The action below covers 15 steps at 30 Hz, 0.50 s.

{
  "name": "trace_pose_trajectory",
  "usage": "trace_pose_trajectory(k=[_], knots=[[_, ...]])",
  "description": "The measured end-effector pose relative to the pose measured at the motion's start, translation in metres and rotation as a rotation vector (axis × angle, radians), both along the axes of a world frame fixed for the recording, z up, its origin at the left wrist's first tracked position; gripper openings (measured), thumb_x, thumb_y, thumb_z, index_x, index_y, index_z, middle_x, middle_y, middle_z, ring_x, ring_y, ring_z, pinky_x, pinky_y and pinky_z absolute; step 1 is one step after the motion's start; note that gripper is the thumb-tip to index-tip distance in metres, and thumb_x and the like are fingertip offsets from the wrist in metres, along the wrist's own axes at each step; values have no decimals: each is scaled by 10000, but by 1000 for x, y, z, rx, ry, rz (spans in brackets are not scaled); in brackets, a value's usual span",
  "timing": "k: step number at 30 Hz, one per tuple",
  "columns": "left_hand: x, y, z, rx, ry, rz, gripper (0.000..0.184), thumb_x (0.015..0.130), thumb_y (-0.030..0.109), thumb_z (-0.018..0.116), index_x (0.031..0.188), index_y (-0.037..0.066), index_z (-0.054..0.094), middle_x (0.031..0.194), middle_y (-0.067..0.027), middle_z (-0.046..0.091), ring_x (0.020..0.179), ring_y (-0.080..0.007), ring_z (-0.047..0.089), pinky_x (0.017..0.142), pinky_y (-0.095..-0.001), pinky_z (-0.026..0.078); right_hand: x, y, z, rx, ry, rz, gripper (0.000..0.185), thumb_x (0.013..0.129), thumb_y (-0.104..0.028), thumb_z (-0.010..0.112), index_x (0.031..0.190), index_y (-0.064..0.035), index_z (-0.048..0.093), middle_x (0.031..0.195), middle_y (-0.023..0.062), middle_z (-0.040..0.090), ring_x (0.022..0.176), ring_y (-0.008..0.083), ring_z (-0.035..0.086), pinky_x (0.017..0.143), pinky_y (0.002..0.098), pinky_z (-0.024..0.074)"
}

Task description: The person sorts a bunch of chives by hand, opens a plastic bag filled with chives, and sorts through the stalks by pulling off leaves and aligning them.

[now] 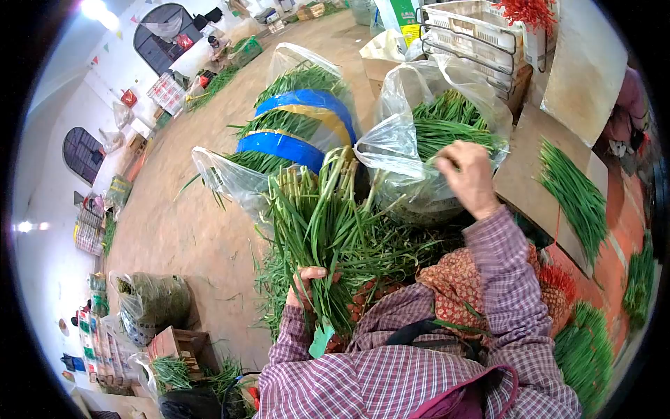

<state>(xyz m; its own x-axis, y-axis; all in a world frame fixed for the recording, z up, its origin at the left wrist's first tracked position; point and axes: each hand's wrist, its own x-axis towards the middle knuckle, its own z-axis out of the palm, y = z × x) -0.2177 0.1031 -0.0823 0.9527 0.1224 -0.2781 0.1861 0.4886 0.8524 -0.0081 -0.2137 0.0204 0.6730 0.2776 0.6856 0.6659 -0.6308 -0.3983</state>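
My left hand [301, 285] is wrapped round a thick bunch of garlic chives [314, 216], cut pale ends pointing away from me and leaves hanging towards my lap. A green scrap [321, 340] hangs below it. To the right, my right hand [469, 178] is closed, fingers curled, over the near rim of a clear plastic bag [401, 157]. Whether anything is pinched in it is hidden. Trimmed green stems [447, 133] lie inside that bag. Beyond the held bunch, another plastic bag [227, 181] holds more greens, with blue bands [307, 101] across them.
Loose leaves [398, 255] are heaped before my lap. At right, a bundle of stems [576, 199] lies on a board [537, 150], near red ties [558, 279]. White crates [467, 35] stand behind the bags. A filled bag [157, 307] and a wooden crate [178, 346] are at left.
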Motion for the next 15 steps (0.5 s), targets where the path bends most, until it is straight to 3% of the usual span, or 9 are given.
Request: trace_pose_trajectory(k=[1,4,6,9,11,12,15], knots=[[1,5,-4,-31,-34,-44,474,616,154,653,1039,-57,628,924,-165,669,799,-257,657,767,-356,548,0,-13,3,-75,-65,-75,125,811,-211,634,805,-98,687,680,26,600,671,163,557,762,362,420],[0,2,-5,-38,-11,7,478,612,150,651,1044,-53,628,913,-158,671,774,-251,653,731,-355,552,-7,-25,-27,-382,189,83,307,811,-372,631,932,-97,690,672,41,597,595,190,549,670,391,457],[7,5,-10,-12,-9,-2,468,610,149,651,1030,-57,631,901,-160,671,756,-248,650,710,-353,551,-25,-22,-28,-377,416,204,439,775,-506,622,982,-125,689,669,55,635,583,195,585,579,395,484],[9,-10,3,-3,-58,-21,403,608,144,649,955,-61,653,848,-170,673,713,-242,646,668,-348,553,-46,-2,16,-407,450,59,259,778,-343,680,846,-94,659,682,50,657,616,168,643,537,277,513],[6,-16,11,65,95,35,517,623,149,645,1081,-86,599,953,-180,651,785,-261,634,765,-372,523,-62,13,29,-58,139,145,178,769,-246,708,781,-89,624,715,49,662,532,170,611,501,279,496],[6,-16,4,32,99,64,425,637,132,618,998,-92,634,971,-205,652,846,-279,646,805,-377,539,-63,24,25,49,111,226,171,742,-224,728,821,-106,632,784,26,650,564,149,601,518,283,496],[8,-10,-10,60,43,11,364,656,117,607,949,-94,647,954,-215,656,859,-297,652,803,-396,549,-73,46,34,-28,72,224,250,690,-229,751,883,-111,643,783,10,563,720,171,612,597,308,499]])
